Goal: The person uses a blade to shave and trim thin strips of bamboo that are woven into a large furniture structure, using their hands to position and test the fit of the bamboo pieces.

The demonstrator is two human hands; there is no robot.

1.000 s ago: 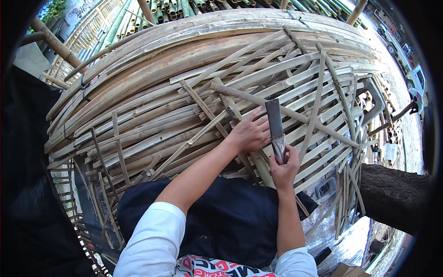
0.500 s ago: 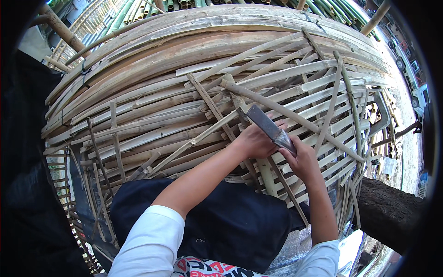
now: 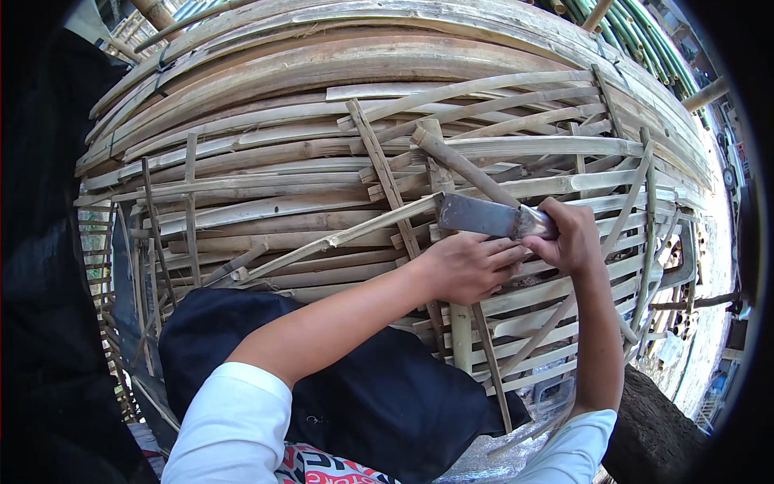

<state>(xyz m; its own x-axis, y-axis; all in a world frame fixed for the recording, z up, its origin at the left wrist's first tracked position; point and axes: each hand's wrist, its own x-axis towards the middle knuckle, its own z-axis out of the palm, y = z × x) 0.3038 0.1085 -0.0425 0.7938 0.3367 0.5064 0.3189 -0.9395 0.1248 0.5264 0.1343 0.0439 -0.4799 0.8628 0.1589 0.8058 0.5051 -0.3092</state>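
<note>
My right hand (image 3: pixel 571 234) is wrapped round the short grey handle of a broad-bladed knife (image 3: pixel 481 216). Its squared blade points left, near the end of a thin bamboo strip (image 3: pixel 355 231) that slants down to the left. My left hand (image 3: pixel 472 264) is just below the blade, fingers bent and pressed together; what they grip, if anything, is hidden. Behind the knife a round bamboo stick (image 3: pixel 465 164) leans across the slats. An upright bamboo post (image 3: pixel 460 335) shows beneath my left hand.
Split bamboo slats (image 3: pixel 298 202) form a wide rack in front of me. Stacked bamboo lengths (image 3: pixel 387 64) lie beyond it. Dark cloth (image 3: pixel 339 387) covers my lap. A thick log (image 3: pixel 653 427) lies at lower right, and green poles (image 3: pixel 645 48) at far right.
The knife has turned from slanting downward to nearly level, its handle now further right. My right hand has moved right and up; the left stays close below the blade. The view has shifted.
</note>
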